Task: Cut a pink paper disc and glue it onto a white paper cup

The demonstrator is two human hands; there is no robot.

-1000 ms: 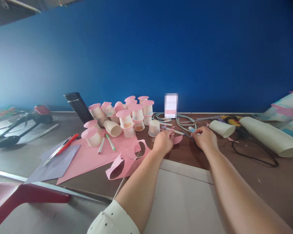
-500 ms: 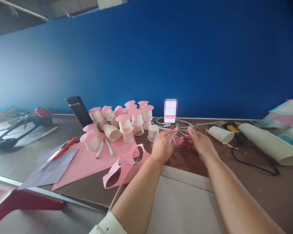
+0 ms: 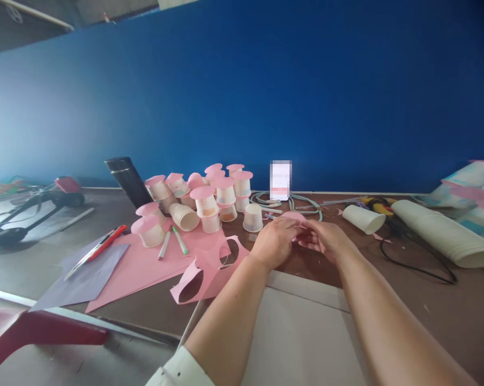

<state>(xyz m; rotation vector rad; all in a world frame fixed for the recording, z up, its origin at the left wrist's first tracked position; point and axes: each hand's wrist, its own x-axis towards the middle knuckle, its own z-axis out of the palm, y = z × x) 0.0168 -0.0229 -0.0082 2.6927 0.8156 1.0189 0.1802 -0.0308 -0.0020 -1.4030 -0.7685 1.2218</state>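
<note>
Both hands meet over the brown table (image 3: pixel 386 289) just in front of me. My left hand (image 3: pixel 274 240) pinches a small pink paper circle (image 3: pixel 295 216) from the left. Fingers of my right hand (image 3: pixel 325 239) close on the same piece from the right. A single upside-down white paper cup (image 3: pixel 253 217) stands just left of my left hand. Behind it is a cluster of several white cups topped with pink paper discs (image 3: pixel 205 199). Marker pens (image 3: pixel 273 208) lie on the table beyond my hands.
Pink paper sheets (image 3: pixel 145 264) with cut-out holes, a purple sheet (image 3: pixel 89 271), a red utility knife (image 3: pixel 101 247) and two markers lie at left. A black flask (image 3: pixel 128 181) stands behind. Cables (image 3: pixel 302 203), a lying cup (image 3: pixel 363 219) and a long cup stack (image 3: pixel 446 234) sit right.
My right hand left the marker it held on the table. Both hands came together and lifted the pink paper circle slightly toward me.
</note>
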